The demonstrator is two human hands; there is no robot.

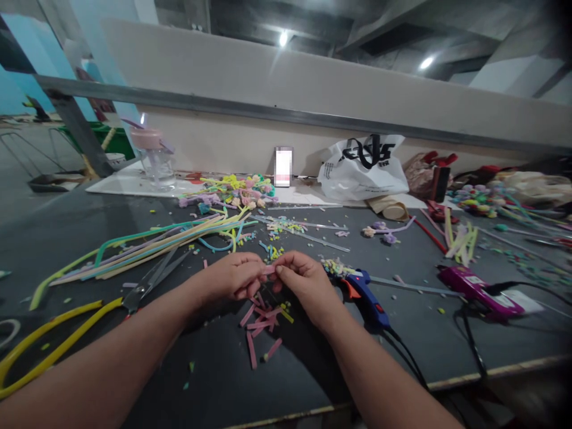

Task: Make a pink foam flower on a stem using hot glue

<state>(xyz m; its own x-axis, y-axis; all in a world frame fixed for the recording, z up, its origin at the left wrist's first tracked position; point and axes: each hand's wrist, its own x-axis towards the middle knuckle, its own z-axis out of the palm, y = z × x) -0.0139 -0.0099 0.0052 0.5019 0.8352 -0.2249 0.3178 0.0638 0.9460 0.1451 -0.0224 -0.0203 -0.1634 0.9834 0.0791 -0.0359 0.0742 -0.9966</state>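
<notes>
My left hand (232,275) and my right hand (302,280) meet over the dark table (134,369), both pinching one short pink pipe-cleaner piece (268,270) between their fingertips. Just below the hands lies a small pile of cut pink pieces (261,325). A blue hot glue gun (365,295) lies right of my right hand, its cord running toward the near edge. Scissors with yellow handles (134,295) lie left of my left forearm.
Long pastel pipe cleaners (152,244) fan across the left. Finished fuzzy flowers (232,190) are heaped farther back, beside a clear jar (157,158). A white plastic bag (364,167) and a purple glue gun (478,289) sit on the right. Small scraps litter the surface.
</notes>
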